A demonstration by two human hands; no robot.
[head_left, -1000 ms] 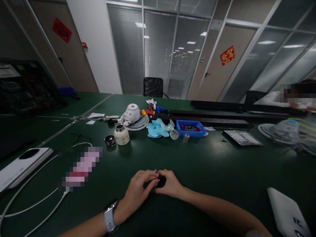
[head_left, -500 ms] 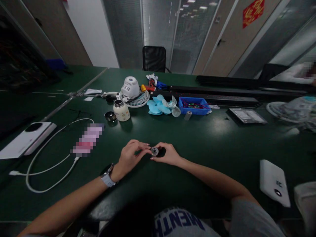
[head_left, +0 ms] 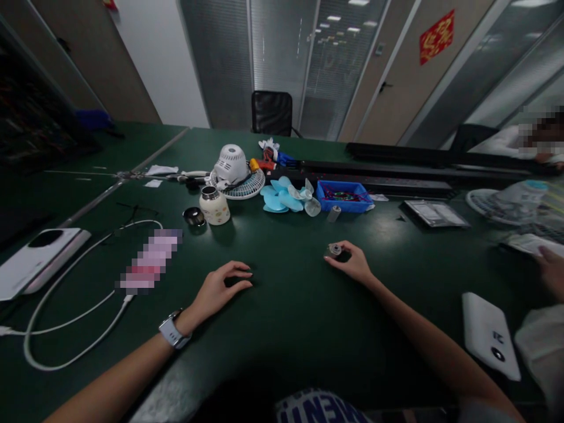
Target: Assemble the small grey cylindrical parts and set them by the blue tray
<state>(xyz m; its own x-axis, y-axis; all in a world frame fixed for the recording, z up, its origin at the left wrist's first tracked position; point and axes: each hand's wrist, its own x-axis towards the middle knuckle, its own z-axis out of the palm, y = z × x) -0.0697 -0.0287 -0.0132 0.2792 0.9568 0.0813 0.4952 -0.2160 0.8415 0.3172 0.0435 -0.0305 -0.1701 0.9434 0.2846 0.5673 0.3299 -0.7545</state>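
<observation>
Pinched between the thumb and fingers of my right hand (head_left: 352,263) is a small cylindrical motor (head_left: 335,250), silver with a round end facing up. It is held at or just above the green table, right of centre. My left hand (head_left: 222,288) rests near the table's middle with nothing in it, thumb and fingers apart and curved. A similar small silver cylinder (head_left: 334,213) stands beyond my right hand, before a blue tray (head_left: 346,205) of coloured wires. Light-blue and clear fan blades (head_left: 286,195) lie left of that tray.
A white fan body with its grille (head_left: 233,170) stands behind a cream flask (head_left: 214,205) and its dark lid (head_left: 194,216). Phones and a white cable (head_left: 33,329) lie left; a white device (head_left: 491,335) lies right. A person's hand (head_left: 553,273) shows at the right edge.
My hands have parted. The right has carried the small motor forward and to the right; the left has let go of it and drawn back leftward, opening. A person's hand has appeared at the right.
</observation>
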